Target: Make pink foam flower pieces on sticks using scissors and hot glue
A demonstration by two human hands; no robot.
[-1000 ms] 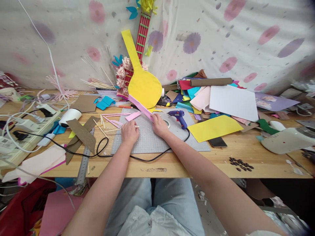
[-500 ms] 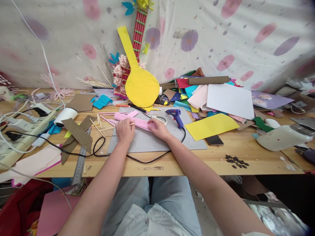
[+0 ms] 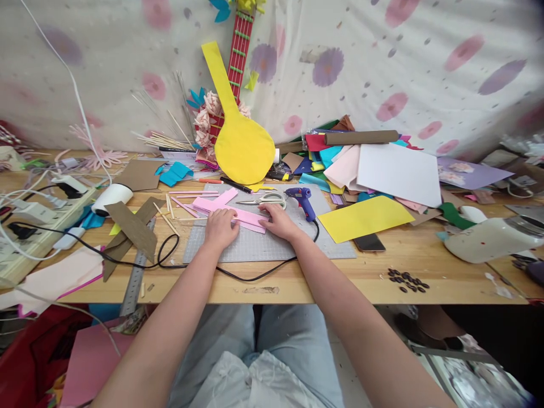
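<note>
A pink strip of felt-like material lies slanted over the grey cutting mat. My left hand is closed on its middle, fingers curled over the top and thumb at the near edge. At its right end, my right hand grips the strip between thumb and fingers. A thin wooden stick pokes out left of my left hand; its other end is hidden. Another pink piece crosses behind the strip. Just beyond my right hand lie scissors, with a blue glue gun to their right.
A yellow banjo-shaped piece leans at the back. Black cable loops in front of the mat. Yellow sheet, phone, dark beads and white bottle lie rightward. Brown strips and a power strip are leftward.
My left hand has shifted slightly right along the strip, and its fingers now lie over the top. The stick end seen by its thumb is out of sight. The scissors show more fully.
</note>
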